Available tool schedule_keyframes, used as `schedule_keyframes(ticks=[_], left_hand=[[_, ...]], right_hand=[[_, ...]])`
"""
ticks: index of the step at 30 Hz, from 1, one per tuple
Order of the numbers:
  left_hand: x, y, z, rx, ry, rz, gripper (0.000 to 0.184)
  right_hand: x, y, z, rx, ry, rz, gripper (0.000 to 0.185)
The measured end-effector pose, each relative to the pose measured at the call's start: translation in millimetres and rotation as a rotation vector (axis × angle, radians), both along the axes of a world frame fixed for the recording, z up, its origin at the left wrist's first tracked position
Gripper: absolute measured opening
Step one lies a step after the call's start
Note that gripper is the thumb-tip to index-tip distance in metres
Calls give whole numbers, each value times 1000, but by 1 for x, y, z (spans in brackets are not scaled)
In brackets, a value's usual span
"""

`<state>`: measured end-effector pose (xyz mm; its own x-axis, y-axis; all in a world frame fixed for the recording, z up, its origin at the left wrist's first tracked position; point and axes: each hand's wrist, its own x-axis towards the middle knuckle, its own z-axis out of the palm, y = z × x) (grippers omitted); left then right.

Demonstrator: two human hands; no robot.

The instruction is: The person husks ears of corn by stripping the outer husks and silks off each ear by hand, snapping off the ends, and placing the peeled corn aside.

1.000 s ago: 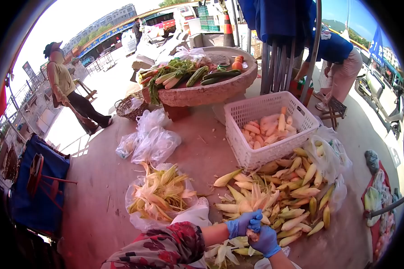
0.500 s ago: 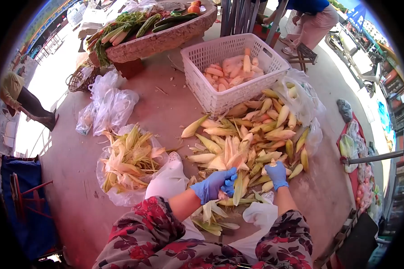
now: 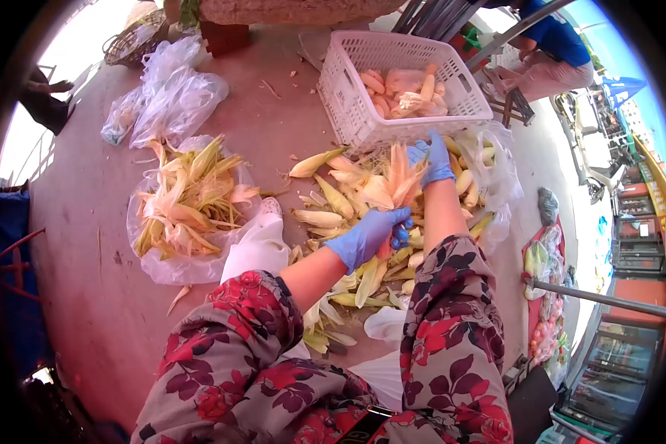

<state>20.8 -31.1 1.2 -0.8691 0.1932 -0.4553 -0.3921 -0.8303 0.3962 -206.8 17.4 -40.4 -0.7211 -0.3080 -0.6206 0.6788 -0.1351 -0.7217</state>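
Fingers of L hand (image 3: 364,238) were clamped on husks (image 3: 398,183), prob. light, floppy, best held low; R hand (image 3: 438,161) was nr crate (image 3: 401,135), grip unclear.

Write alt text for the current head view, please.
The blue-gloved left hand is curled over heaped corn in husks, while the gloved right hand is outstretched near a white crate holding husked cobs. Loose husks lie on plastic to the left.

I've got one head-worn fisheye feed, facing forward and down, near left hand (image 3: 370,238) and right hand (image 3: 436,161), crate (image 3: 381,135) beyond.
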Motion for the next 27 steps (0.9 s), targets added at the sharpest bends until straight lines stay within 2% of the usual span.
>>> schedule_keyframes(ticks=[2, 3, 4, 5, 7, 9, 10, 11, 12, 13, 14, 15, 16, 17, 18, 20, 22, 23, 24, 26, 27], left_hand=[[3, -5, -3, -68, 79, 31, 22], [2, -9, 0, -154, 107, 70, 23], [-3, -18, -2, -533, 215, 119, 24], [5, -37, 19, -919, 334, 134, 27], [49, -84, 73, -1065, 208, 214, 32], [76, -131, 62, -904, 214, 469, 29], [86, -156, 31, -886, 302, 780, 26], [107, -178, 9, -1064, 270, 981, 23], [133, -206, -16, -1406, 167, 998, 23], [160, -236, -59, -1541, 86, 922, 24], [188, -260, -92, -1906, -61, 685, 38], [211, -263, -80, -2070, -429, 356, 64], [244, -296, -143, -2242, -829, -24, 86], [268, -309, -164, -2083, -1113, -348, 90], [287, -339, -188, -2047, -951, -469, 84], [262, -317, -136, -2076, -910, -323, 80], [227, -308, -125, -2294, -477, -36, 72], [201, -292, -104, -2354, -186, 132, 66], [171, -254, -59, -2285, -24, 238, 63], [119, -197, -2, -2311, 298, 374, 62], [100, -170, 20, -2197, 388, 364, 57]], right_hand=[[12, 8, -61, -635, -158, 428, 42], [38, 18, -94, -500, -137, 364, 41], [74, 32, -109, -369, -95, 294, 41], [108, 43, -104, -187, -3, 314, 39], [179, 66, -86, 247, 176, 455, 33], [225, 112, -105, 327, 9, 449, 24], [238, 130, -114, 392, -56, 446, 23], [252, 153, -122, 461, -126, 430, 23], [266, 179, -127, 535, -201, 392, 22], [279, 200, -129, 510, -175, 411, 23], [292, 207, -118, 601, -123, 445, 24], [301, 218, -120, 643, -80, 461, 26], [305, 232, -138, 669, -141, 452, 27], [311, 232, -142, 730, -119, 480, 27], [316, 236, -157, 802, -76, 491, 27], [327, 236, -179, 721, 47, 574, 24], [336, 227, -209, 676, -117, 586, 24], [340, 223, -224, 702, -119, 639, 25], [341, 220, -237, 727, -121, 694, 26], [333, 212, -259, 878, 100, 848, 29], [332, 210, -268, 948, 210, 926, 31]])
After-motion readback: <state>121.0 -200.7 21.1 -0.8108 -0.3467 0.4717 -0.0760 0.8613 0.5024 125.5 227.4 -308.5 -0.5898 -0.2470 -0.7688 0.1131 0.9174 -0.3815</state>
